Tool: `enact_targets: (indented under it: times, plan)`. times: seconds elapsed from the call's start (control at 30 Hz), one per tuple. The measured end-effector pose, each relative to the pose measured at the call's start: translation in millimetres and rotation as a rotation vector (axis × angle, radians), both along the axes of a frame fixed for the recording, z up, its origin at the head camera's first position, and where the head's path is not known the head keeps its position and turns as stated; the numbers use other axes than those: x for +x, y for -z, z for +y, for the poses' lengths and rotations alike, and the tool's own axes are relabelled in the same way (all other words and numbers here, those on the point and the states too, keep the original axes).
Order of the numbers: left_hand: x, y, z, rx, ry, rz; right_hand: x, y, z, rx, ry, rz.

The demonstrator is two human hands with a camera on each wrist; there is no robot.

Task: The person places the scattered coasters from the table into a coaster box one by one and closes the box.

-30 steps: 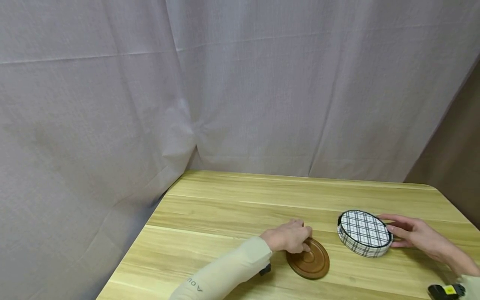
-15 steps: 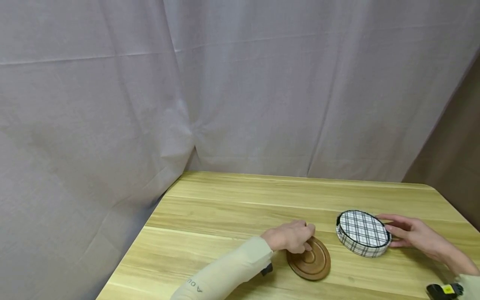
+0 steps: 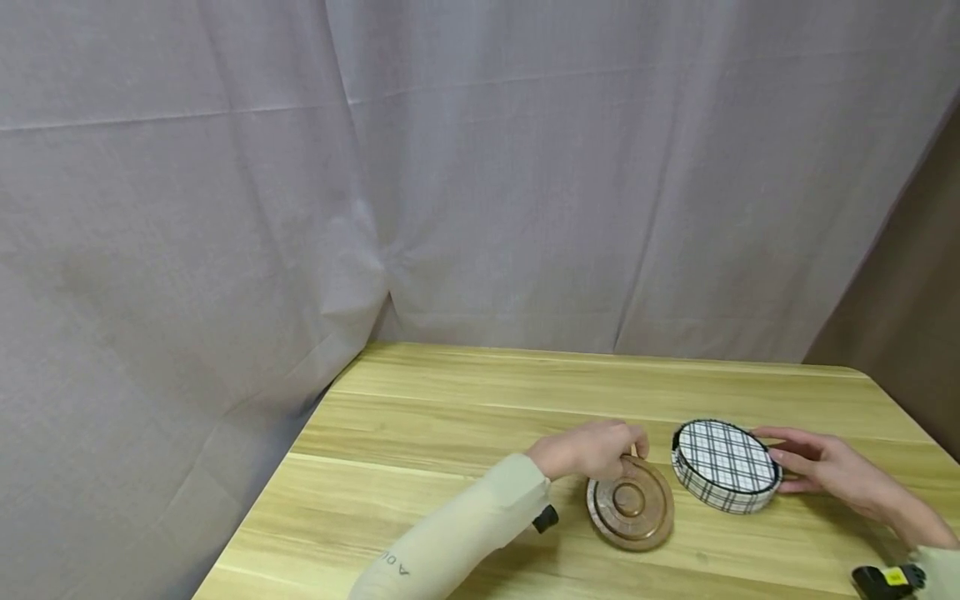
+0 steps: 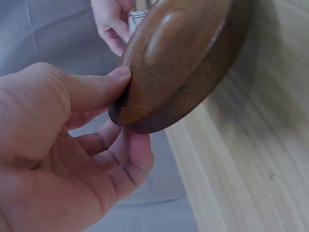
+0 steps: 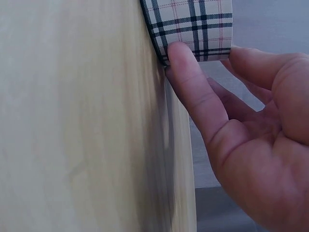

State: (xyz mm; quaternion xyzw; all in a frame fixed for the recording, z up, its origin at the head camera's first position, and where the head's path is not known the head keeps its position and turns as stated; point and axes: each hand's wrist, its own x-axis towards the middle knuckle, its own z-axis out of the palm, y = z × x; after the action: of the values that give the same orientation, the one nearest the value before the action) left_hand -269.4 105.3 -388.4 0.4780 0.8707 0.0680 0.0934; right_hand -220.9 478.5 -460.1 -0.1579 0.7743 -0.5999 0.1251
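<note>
My left hand (image 3: 592, 450) pinches a round brown coaster (image 3: 637, 521) by its far edge, thumb on its ringed face and fingers behind. The coaster (image 4: 178, 58) is tilted, its far edge raised off the table; in the left wrist view its thick rim shows. To the right sits a low round box (image 3: 727, 458) covered in black-and-white plaid with dark trim. My right hand (image 3: 832, 471) holds that box at its right side. In the right wrist view a finger lies along the plaid wall (image 5: 212, 24) and the thumb touches its edge.
The wood-grain table (image 3: 465, 408) extends to the left of and behind both objects. Grey cloth (image 3: 487, 208) hangs behind and at the left, with a darker brown cloth (image 3: 900, 292) at the right.
My left hand has moved slightly right and away from me, carrying the coaster, whose far edge has tipped up so its rings show more fully. The right hand and plaid box stay nearly still.
</note>
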Motion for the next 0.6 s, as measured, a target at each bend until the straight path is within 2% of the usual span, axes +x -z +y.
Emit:
enact_targets:
  times: [0.1,0.33,0.6]
  plan:
    - [-1.8,-3.9,3,0.013,0.015,0.007,-0.4,0.6,-1,-0.016,-0.005,0.001]
    - [-6.9,-6.3,9,0.058,0.001,-0.05,-0.8,1.9,-2,-0.037,-0.023,0.001]
    - [-11.2,-11.0,18,0.314,-0.09,-0.132,-1.9,1.3,-1,0.007,0.002,-0.018]
